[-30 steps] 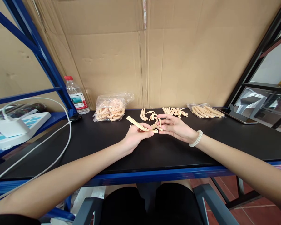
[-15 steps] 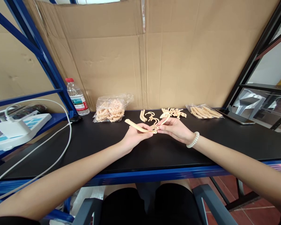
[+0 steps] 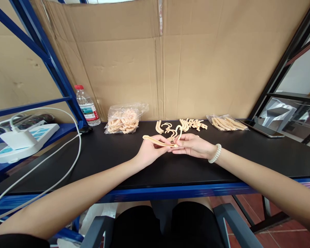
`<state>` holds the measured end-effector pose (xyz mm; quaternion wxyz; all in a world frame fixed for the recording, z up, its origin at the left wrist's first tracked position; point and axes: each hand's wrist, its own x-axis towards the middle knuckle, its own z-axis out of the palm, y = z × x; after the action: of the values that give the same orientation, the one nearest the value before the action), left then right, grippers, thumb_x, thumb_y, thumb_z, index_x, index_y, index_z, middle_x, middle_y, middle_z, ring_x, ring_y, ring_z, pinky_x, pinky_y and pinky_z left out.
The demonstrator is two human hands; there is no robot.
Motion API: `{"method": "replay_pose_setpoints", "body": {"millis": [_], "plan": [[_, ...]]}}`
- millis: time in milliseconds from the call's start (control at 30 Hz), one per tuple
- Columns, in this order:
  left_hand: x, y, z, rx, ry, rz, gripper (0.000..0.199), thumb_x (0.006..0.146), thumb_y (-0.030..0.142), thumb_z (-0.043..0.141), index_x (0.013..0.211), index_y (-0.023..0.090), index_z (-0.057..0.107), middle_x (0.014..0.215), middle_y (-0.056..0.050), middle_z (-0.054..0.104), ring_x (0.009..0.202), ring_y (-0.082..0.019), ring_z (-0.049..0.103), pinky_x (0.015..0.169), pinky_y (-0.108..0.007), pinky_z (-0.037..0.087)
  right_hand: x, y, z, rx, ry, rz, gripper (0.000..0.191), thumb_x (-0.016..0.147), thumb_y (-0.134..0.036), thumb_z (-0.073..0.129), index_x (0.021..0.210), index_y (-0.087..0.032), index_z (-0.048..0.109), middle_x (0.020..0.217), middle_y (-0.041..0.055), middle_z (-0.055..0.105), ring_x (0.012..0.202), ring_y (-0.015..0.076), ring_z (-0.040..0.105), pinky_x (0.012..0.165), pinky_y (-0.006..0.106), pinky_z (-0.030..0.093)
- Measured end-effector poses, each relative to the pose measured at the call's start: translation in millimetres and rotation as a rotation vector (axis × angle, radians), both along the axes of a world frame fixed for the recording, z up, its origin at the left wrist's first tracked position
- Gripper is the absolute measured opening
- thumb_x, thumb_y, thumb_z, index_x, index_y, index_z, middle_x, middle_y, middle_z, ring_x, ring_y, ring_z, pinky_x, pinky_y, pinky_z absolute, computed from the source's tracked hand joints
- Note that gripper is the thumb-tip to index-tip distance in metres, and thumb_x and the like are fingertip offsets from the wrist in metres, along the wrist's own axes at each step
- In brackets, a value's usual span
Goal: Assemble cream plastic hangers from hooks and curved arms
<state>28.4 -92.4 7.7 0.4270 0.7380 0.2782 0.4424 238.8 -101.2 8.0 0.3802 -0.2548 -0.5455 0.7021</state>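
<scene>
My left hand [image 3: 149,151] is closed around a long, slightly curved beige strip [image 3: 152,139]. Its rounded end sticks out to the upper left, and its other end reaches my right fingertips. My right hand [image 3: 195,146] pinches a beige hook [image 3: 180,129] whose curve rises above the fingers. Where the two pieces meet, between my fingertips, I cannot tell whether they are joined. On the black tabletop [image 3: 113,172] just behind the hands lie loose beige hooks [image 3: 167,126], short curved strips [image 3: 159,127] and a cluster of small beige parts [image 3: 193,124].
Toward the back left stand a bag of pinkish-beige pieces [image 3: 124,120] and a water bottle [image 3: 88,106]. A bag of long beige strips [image 3: 226,123] and a phone [image 3: 263,128] lie at the right. A power strip [image 3: 26,144] with a white cable is at far left.
The strip and hook have been turned between my fingers, and the hook now stands more upright. My right hand has rolled slightly. The whole view has shifted a little.
</scene>
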Motion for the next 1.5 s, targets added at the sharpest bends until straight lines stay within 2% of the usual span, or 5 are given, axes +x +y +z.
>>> {"method": "replay_pose_setpoints", "body": {"millis": [533, 933, 1133, 1300, 1500], "plan": [[1.9, -5.6, 2.0, 0.061, 0.018, 0.011, 0.011, 0.071, 0.022, 0.076, 0.075, 0.016, 0.068, 0.076, -0.004, 0.074, 0.074, -0.019, 0.072, 0.072, -0.03, 0.058, -10.2, -9.8, 5.5, 0.136, -0.085, -0.153, 0.032, 0.072, -0.039, 0.083, 0.082, -0.015, 0.064, 0.091, 0.0063, 0.073, 0.084, 0.0191, 0.072, 0.086, 0.036, 0.058], [2.9, -7.0, 4.7, -0.1, -0.08, 0.056, 0.02, 0.069, 0.029, 0.078, 0.077, 0.015, 0.065, 0.077, -0.002, 0.071, 0.077, -0.019, 0.07, 0.078, -0.034, 0.055, -20.1, -11.4, -1.2, 0.267, -0.074, -0.312, 0.034, 0.071, -0.044, 0.081, 0.079, -0.018, 0.061, 0.088, 0.0041, 0.071, 0.079, 0.0184, 0.07, 0.075, 0.034, 0.057], [4.4, -5.1, 4.1, -0.355, -0.168, 0.057, 0.025, 0.07, 0.018, 0.075, 0.083, 0.017, 0.054, 0.077, -0.001, 0.07, 0.084, -0.018, 0.07, 0.086, -0.036, 0.052, -17.7, -9.7, 1.7, 0.358, -0.17, -0.441, 0.032, 0.071, -0.047, 0.079, 0.08, -0.018, 0.068, 0.075, 0.0002, 0.063, 0.066, 0.0118, 0.055, 0.062, 0.026, 0.048], [5.8, -2.3, 1.4, -0.446, -0.152, 0.019, 0.03, 0.067, 0.009, 0.073, 0.077, 0.017, 0.046, 0.067, 0.004, 0.063, 0.071, -0.013, 0.066, 0.074, -0.029, 0.05, -16.3, -6.0, 1.9, 0.304, -0.141, -0.391, 0.036, 0.074, -0.05, 0.075, 0.088, -0.018, 0.066, 0.069, -0.0008, 0.059, 0.062, 0.0116, 0.054, 0.061, 0.026, 0.048], [6.5, -4.5, 2.7, -0.441, -0.131, -0.048, 0.034, 0.068, 0.014, 0.077, 0.075, 0.018, 0.045, 0.069, 0.002, 0.065, 0.066, -0.01, 0.062, 0.068, -0.027, 0.048, 16.9, 25.0, 13.3, 0.762, -0.433, -0.677, 0.034, 0.087, -0.051, 0.059, 0.092, -0.019, 0.068, 0.07, 0.0027, 0.064, 0.069, 0.0182, 0.06, 0.07, 0.033, 0.049]]}}
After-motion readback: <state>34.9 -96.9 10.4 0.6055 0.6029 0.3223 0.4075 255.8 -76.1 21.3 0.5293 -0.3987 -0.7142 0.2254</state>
